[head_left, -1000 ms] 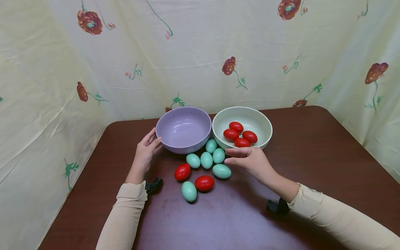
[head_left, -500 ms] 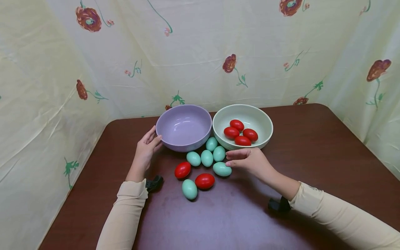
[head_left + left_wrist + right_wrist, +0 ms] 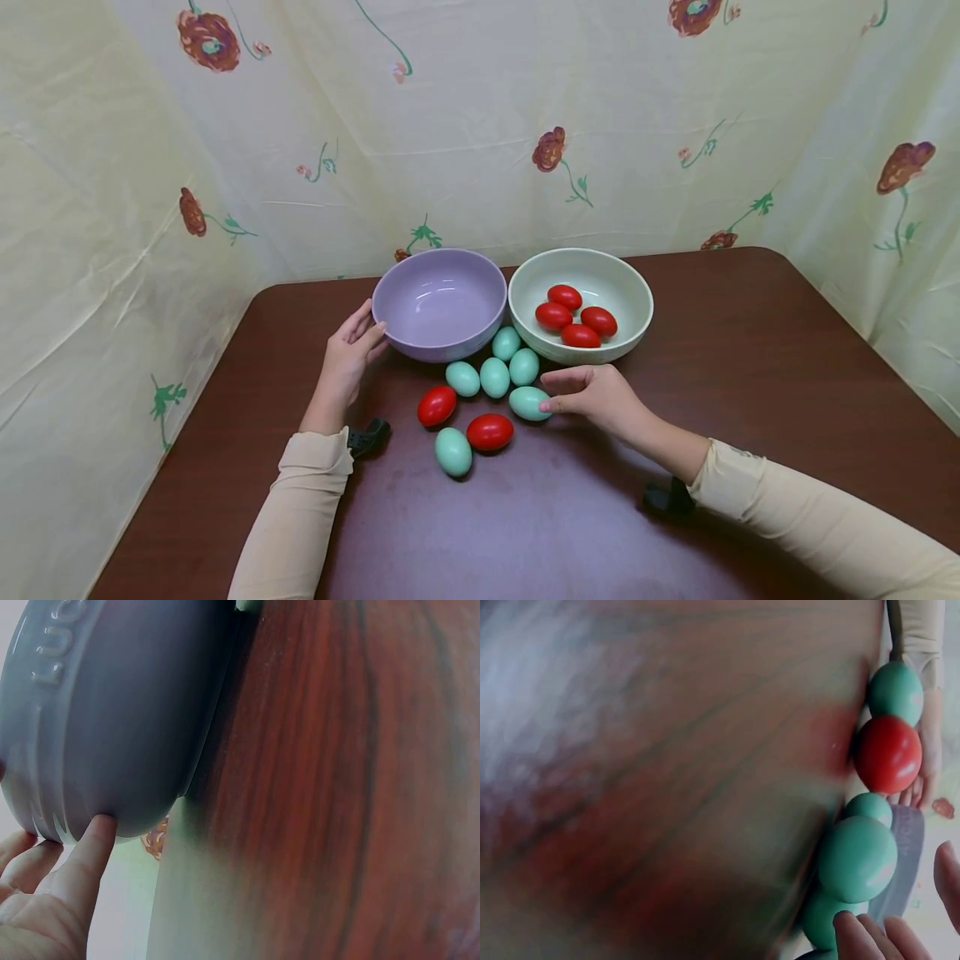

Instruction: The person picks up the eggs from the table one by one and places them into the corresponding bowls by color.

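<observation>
In the head view my left hand (image 3: 348,354) touches the left side of the purple bowl (image 3: 438,304), thumb at the rim and fingers along the outer wall. The left wrist view shows straight fingers (image 3: 88,855) against the bowl's side. My right hand (image 3: 600,396) is just right of a teal egg (image 3: 528,403), with thumb and fingers spread apart and the thumb tip overlapping the egg's end. Nothing sits between them in the right wrist view. Several more teal eggs (image 3: 494,377) and two red eggs (image 3: 490,432) lie on the table.
A pale green bowl (image 3: 637,300) holding several red eggs (image 3: 553,316) stands beside the purple one at the back of the brown table (image 3: 750,358). A flowered curtain (image 3: 465,150) hangs behind. Black wrist devices (image 3: 369,439) sit under both forearms.
My right hand has come slightly down and back from the pale green bowl's front edge, its thumb now at the nearest teal egg's right end. My left hand stays at the purple bowl.
</observation>
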`<move>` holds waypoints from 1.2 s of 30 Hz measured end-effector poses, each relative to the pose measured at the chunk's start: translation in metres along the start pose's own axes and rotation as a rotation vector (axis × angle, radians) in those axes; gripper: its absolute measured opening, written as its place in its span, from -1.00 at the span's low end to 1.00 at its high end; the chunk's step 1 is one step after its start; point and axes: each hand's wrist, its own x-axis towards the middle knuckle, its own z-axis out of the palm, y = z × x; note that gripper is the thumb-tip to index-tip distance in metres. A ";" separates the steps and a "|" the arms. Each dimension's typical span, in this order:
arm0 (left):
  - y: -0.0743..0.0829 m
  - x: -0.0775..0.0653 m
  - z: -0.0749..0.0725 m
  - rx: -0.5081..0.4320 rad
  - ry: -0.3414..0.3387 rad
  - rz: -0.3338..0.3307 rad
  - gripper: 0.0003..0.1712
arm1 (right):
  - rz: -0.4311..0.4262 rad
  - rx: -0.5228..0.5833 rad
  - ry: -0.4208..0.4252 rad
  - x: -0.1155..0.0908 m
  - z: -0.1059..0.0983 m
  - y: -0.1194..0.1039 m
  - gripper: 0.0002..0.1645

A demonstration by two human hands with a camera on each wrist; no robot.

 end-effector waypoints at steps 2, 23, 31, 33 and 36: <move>0.001 0.000 0.000 0.001 0.005 -0.004 -0.26 | -0.004 0.014 -0.019 0.001 0.001 0.002 -0.42; 0.000 0.000 0.000 0.003 -0.003 0.002 -0.29 | -0.016 -0.011 -0.053 0.011 0.010 0.005 -0.47; 0.000 0.000 0.000 0.016 -0.009 0.000 -0.29 | 0.015 -0.095 -0.020 0.011 0.009 0.002 -0.58; 0.000 0.000 0.000 0.012 -0.009 0.000 -0.29 | 0.011 -0.104 -0.023 0.011 0.008 0.001 -0.58; 0.000 0.000 0.000 0.011 -0.009 0.002 -0.29 | 0.007 -0.117 -0.018 0.011 0.006 -0.002 -0.58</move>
